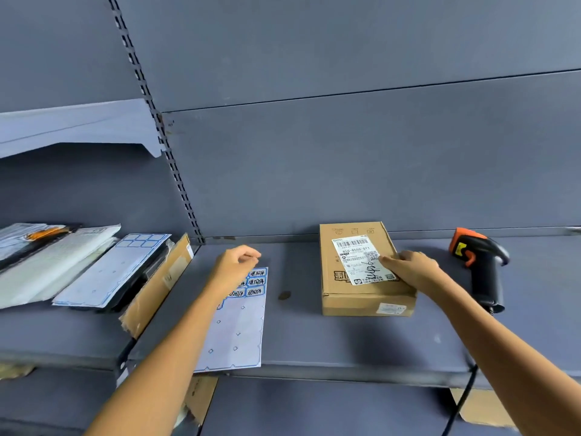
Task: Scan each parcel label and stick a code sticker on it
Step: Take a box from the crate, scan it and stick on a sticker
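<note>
Right hand [412, 268] first: it rests on top of the cardboard parcel [352, 291], thumb tip on the right edge of the shipping label [361, 262], fingers loosely bent, pressing down rather than wrapped around anything. My left hand [238, 262] hovers left of centre, fingers curled in and thumb meeting forefinger, with nothing visible between them.

Everything sits on a grey-blue metal shelf [345, 341] that fills the lower half of the frame. At the far left lies a slanted stack of mailers [47, 262], with a second sticker sheet [119, 269] on top and a flattened cardboard piece [157, 287] leaning against its right side. Below my left hand is the sticker sheet [242, 328], mostly peeled, its few remaining blue-bordered stickers at the top, partly behind my wrist. The parcel lies flat, right of centre, its label face up with a barcode and black handwriting. Well to its right lies the black-and-orange barcode scanner [484, 269], apart from my hand. Between sheet and parcel is a small brown spot [284, 295] that I cannot identify.
</note>
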`<state>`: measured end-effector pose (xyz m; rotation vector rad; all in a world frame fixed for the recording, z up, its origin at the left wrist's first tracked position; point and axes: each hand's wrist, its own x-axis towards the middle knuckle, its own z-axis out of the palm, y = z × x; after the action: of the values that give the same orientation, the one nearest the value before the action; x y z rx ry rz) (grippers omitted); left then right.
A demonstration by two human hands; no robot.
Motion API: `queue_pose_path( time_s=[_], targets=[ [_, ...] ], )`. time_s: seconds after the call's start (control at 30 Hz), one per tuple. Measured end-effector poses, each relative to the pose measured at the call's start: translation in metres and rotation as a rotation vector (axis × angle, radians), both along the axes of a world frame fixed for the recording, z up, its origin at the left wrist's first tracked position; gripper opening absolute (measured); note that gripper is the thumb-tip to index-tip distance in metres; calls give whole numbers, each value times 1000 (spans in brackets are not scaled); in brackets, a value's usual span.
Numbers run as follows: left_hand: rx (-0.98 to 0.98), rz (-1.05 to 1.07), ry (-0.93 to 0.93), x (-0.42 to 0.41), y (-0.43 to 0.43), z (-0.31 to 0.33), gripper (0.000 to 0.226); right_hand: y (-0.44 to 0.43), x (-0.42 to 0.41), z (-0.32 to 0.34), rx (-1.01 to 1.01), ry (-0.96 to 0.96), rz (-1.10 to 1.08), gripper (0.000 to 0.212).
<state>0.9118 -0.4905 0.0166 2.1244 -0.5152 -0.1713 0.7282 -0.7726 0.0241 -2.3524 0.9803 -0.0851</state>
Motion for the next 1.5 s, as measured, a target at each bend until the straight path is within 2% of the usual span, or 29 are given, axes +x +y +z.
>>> queue_pose_path(
  time_s=[0.1,0.2,0.3,0.37,0.47,0.57,0.67,0.83,1.07,1.5],
  targets=[
    [50,-25,-52,-1,24,-6,22,8,4,2,-39,-38,-51,53],
    [101,-60,-80,-6,39,-13,18,34,10,8,-301,-213,-19,53],
    [160,-102,-76,-9,51,-20,20,76,24,20,-494,-383,200,38],
    [159,-122,-71,-7,61,-23,28,106,34,24,-517,-417,392,29],
    [205,-99,-78,-3,82,-24,34,150,48,17,-412,-405,657,27],
    [261,-104,-106,-1,101,-29,35,177,65,-2,-311,-317,767,34],
    [278,-108,-99,-2,113,-38,39,195,84,-19,-335,-243,833,40],
    [312,-80,-187,-6,117,-49,50,205,108,-38,-433,-132,969,47],
    [252,-80,-331,-10,111,-48,41,205,112,-53,-479,-116,979,48],
    [272,-106,-415,-9,107,-46,35,206,109,-55,-462,-164,934,45]
  ],
)
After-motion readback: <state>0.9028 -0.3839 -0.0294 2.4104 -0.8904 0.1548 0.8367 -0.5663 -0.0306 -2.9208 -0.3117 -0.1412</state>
